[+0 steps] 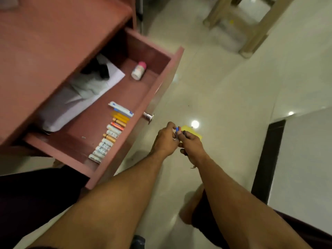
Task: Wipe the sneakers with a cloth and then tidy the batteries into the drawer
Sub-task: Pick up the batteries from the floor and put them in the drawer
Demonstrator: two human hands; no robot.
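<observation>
A reddish wooden drawer [172, 69] stands pulled open from a cabinet. Along its front edge lies a row of several batteries [109, 135], white, gold, orange and red. My left hand [164, 139] and my right hand [191, 144] meet over the floor, to the right of the drawer. Between their fingertips they pinch a small blue and red battery [177, 129]. A yellow object [191, 133], partly hidden by my right hand, lies on the floor just behind it. No sneakers or cloth are in view.
In the drawer are a small white bottle with a pink cap [138, 71], white papers [80, 97] and a dark object. A metal knob [148, 116] sticks out of the drawer front. A pale stool [251, 33] stands on the tiled floor behind. My knees are below.
</observation>
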